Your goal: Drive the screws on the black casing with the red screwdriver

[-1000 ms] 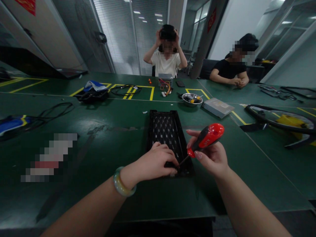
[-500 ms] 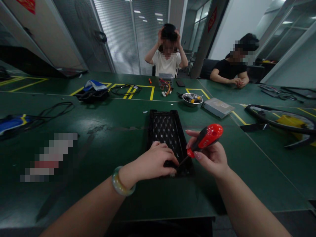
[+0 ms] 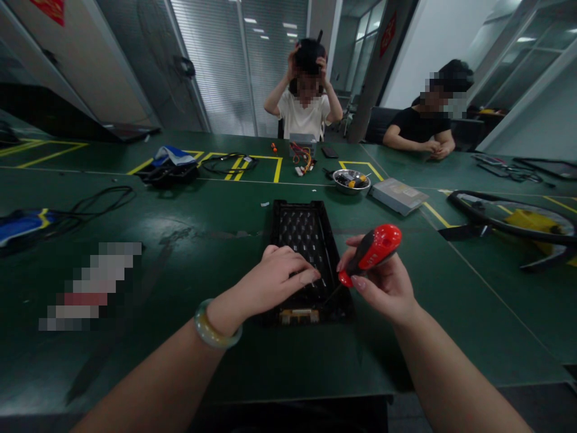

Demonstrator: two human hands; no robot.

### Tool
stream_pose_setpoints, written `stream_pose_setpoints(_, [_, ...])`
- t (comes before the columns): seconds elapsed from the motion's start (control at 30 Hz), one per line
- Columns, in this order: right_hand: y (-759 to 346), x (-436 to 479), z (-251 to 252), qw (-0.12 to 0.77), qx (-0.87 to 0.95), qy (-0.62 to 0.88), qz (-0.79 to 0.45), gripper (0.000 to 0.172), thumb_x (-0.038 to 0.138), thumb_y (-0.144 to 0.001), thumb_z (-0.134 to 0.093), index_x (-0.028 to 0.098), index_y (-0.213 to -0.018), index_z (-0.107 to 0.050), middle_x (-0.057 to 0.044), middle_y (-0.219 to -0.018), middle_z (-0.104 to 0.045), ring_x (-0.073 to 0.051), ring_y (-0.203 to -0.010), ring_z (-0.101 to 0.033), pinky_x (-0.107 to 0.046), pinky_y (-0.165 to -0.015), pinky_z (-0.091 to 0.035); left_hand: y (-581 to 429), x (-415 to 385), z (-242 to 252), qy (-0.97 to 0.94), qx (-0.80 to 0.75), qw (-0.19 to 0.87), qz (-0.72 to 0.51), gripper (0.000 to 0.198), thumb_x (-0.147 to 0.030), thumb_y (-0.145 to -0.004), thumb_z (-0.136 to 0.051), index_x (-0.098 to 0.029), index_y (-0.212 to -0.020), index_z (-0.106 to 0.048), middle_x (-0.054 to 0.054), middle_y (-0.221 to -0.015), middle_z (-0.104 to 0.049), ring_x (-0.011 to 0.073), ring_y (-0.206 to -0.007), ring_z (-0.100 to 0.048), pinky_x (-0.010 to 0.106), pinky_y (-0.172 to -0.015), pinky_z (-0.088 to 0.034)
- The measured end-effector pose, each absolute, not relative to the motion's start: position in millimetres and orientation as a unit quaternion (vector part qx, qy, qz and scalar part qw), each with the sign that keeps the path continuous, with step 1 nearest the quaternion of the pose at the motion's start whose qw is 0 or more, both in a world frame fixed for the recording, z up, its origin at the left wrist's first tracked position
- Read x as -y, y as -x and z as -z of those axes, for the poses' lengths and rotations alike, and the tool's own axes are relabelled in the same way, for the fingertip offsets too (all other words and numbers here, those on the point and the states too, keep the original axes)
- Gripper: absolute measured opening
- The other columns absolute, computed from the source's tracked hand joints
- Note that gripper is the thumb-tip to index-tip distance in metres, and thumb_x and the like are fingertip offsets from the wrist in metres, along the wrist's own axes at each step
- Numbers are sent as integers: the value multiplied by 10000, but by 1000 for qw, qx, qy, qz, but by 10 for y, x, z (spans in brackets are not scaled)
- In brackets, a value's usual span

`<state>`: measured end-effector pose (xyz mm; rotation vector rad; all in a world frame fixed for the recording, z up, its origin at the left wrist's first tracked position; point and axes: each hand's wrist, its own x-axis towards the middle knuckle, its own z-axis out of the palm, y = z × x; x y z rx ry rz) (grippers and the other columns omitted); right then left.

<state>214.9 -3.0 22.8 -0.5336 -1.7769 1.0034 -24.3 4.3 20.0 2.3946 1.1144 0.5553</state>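
Observation:
A black plastic panel [image 3: 301, 228] with a patterned mesh lies lengthwise in front of me on the green table. At its near end sits a small circuit board [image 3: 299, 316] with connectors along its edge. My right hand [image 3: 383, 285] grips a red and black screwdriver [image 3: 372, 255], its shaft slanting down toward the panel's near right corner; the tip is hard to make out. Over the left side of the panel is my left hand [image 3: 277, 279], fingers stretched out and holding nothing. A bangle [image 3: 217, 328] circles the left wrist.
Behind the panel stand a metal bowl [image 3: 351, 181] of small parts and a grey metal box [image 3: 398, 196]. A black-rimmed wheel [image 3: 514, 222] lies right; cables [image 3: 101, 201] and a blue item [image 3: 27, 225] lie left. Two people [image 3: 306, 111] sit across the table.
My left hand has lifted off the panel's near end and moved up and left, fingers opening and uncovering the circuit board. The screwdriver has shifted slightly left.

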Motion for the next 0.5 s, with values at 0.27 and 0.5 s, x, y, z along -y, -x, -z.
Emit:
stream_pose_setpoints(0.27, [-2174, 17, -226, 471, 743, 214, -424, 386, 243, -900, -593, 226, -1285, -569, -68, -967, -653, -187, -852, -629, -339, -758, -527, 235, -51, -150, -848, -439, 193, -226, 435, -495, -1033, -327, -278, -1049, -704, -12, -991, -707, 198, -982, -560, 380, -901, -289])
stream_pose_setpoints(0.5, [-2174, 8, -264, 456, 751, 222, -422, 458, 273, -903, -580, 231, -1356, -526, -66, -938, -652, -189, -814, -604, -335, -712, -499, 232, -59, -144, -848, -443, 187, -221, 448, -510, -1029, -320, -276, -1055, -702, -4, -989, -704, 202, -976, -551, 387, -909, -290])
